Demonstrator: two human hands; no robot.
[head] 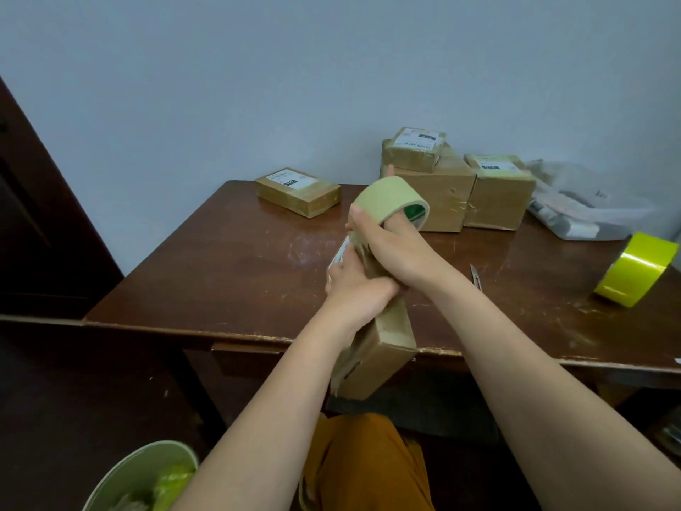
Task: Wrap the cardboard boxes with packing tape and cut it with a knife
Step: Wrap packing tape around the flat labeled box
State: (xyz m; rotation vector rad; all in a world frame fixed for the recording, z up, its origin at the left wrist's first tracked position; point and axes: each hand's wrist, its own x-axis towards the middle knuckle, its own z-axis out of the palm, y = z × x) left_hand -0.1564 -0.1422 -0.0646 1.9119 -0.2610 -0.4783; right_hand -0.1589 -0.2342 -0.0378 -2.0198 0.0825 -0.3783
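— On my screen the table (228,260) is dark wood, glossy, with many scratches. And the boxes?

— I see matt brown cardboard on the held box (383,348). Its tape roll (387,201) looks dull, but the yellow roll (635,269) is shiny plastic.

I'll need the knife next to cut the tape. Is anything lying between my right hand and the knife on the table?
Nothing visible does. The knife lies on bare table just right of the right hand, which grips the tape roll. The yellow roll sits further right, beyond it.
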